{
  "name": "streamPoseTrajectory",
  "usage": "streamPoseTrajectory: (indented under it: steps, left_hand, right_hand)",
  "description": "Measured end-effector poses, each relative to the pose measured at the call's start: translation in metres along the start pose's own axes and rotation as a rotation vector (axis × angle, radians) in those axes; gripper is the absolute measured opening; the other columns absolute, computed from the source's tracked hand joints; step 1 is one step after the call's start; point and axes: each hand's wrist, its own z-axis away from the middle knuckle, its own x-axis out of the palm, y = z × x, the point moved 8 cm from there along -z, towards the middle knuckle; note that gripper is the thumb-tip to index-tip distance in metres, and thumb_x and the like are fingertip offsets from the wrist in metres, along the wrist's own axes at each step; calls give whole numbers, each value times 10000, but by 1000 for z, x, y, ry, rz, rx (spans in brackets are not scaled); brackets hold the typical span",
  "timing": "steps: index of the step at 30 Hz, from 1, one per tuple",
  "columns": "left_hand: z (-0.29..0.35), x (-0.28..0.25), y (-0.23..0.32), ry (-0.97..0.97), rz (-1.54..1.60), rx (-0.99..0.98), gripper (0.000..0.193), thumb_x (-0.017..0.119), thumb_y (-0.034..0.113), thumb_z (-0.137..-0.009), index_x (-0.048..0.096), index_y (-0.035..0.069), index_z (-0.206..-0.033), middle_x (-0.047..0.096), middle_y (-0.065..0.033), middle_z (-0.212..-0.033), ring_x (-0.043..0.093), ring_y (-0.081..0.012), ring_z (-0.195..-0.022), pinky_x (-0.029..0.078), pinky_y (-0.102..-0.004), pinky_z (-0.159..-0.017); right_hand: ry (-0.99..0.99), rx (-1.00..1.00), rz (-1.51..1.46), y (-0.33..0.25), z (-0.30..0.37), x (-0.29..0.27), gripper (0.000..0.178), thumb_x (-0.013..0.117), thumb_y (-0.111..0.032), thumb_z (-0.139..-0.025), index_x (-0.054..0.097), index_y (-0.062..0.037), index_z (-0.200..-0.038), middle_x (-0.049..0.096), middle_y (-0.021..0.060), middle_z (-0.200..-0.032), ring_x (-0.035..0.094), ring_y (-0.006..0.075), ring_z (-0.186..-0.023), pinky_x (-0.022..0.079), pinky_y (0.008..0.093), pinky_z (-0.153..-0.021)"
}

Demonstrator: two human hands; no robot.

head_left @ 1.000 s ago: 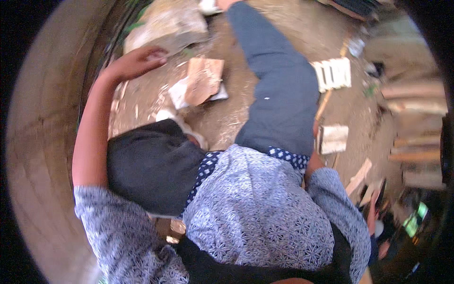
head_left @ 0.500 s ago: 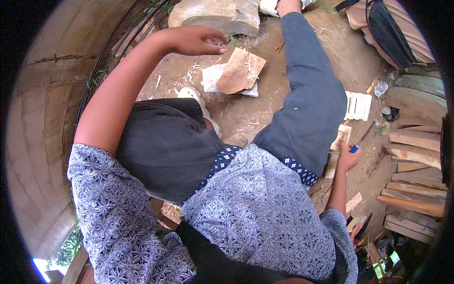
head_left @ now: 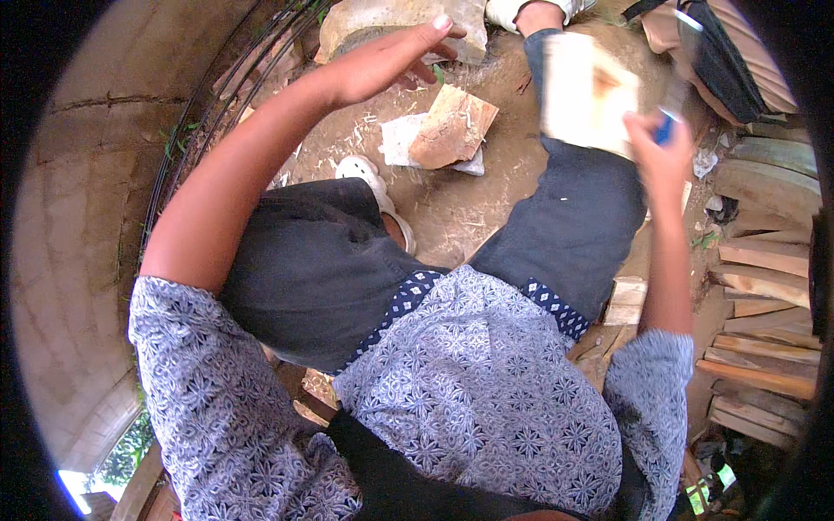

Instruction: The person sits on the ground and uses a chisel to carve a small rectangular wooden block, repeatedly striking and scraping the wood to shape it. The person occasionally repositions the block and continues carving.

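My right hand (head_left: 665, 161) is raised over my right shin, closed on a pale wooden block (head_left: 569, 91) with a squarish recess in its face. The same hand also grips a knife with a blue handle (head_left: 665, 128), its blade pointing up and away. Motion blurs the block and the blade. My left hand (head_left: 391, 65) hovers above the ground at the upper left, empty, with its fingers apart. Just beyond its fingertips, toward the middle, a rough-edged wooden chunk (head_left: 453, 128) lies on a whitish slab (head_left: 400, 141).
A large pale log piece (head_left: 404, 28) lies at the far side. Split planks (head_left: 764, 278) are stacked along the right, with a filled sack (head_left: 747, 56) behind them. A small wooden piece (head_left: 625, 301) sits beside my right thigh. Shavings litter the soil near a curved wall (head_left: 78, 217).
My right hand has risen from beside my right thigh, bringing the block and the knife forward. My left hand has shifted a little farther away and its fingers have spread.
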Motion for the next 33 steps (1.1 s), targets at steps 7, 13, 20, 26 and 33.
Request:
streamPoseTrajectory:
  steps: [7,13,20,26,33]
  left_hand:
    - [-17,36,-51,2,-816,-91,1048,485,810,-862,334,25,-1539,404,-273,-1525,393,-440,-1412,348,-483,-1163]
    - [-34,93,-129,192,-1084,-248,1431,720,888,-512,114,216,-1621,266,-204,-1618,233,-430,-1502,143,-726,-1152]
    - [-22,106,-145,535,-935,1,1246,758,791,-537,336,212,-1557,505,-142,-1418,492,-331,-1305,352,-580,-1027]
    - [-19,102,-139,612,-965,-43,1255,741,822,-536,358,199,-1556,516,-148,-1388,524,-325,-1258,363,-557,-978]
    - [-23,79,-156,652,-748,-268,941,698,618,-789,403,75,-1499,519,-218,-1366,519,-411,-1222,416,-513,-1032]
  right_hand:
    - [-376,-74,159,18,2,220,513,880,-451,-669,640,-45,-872,691,130,-801,678,280,-719,537,413,-687]
    - [-572,279,28,76,40,260,401,760,-381,-823,616,-26,-943,687,121,-772,681,270,-711,538,411,-677]
    - [-749,203,-16,37,64,204,435,607,-235,-977,549,-47,-1364,623,18,-908,561,95,-671,496,263,-619]
    - [-628,353,-252,42,75,158,460,617,-134,-965,541,-18,-1404,658,34,-965,591,85,-705,510,253,-643]
    - [-333,116,-349,27,52,146,323,716,-145,-921,647,2,-1199,707,67,-994,665,98,-805,541,252,-725]
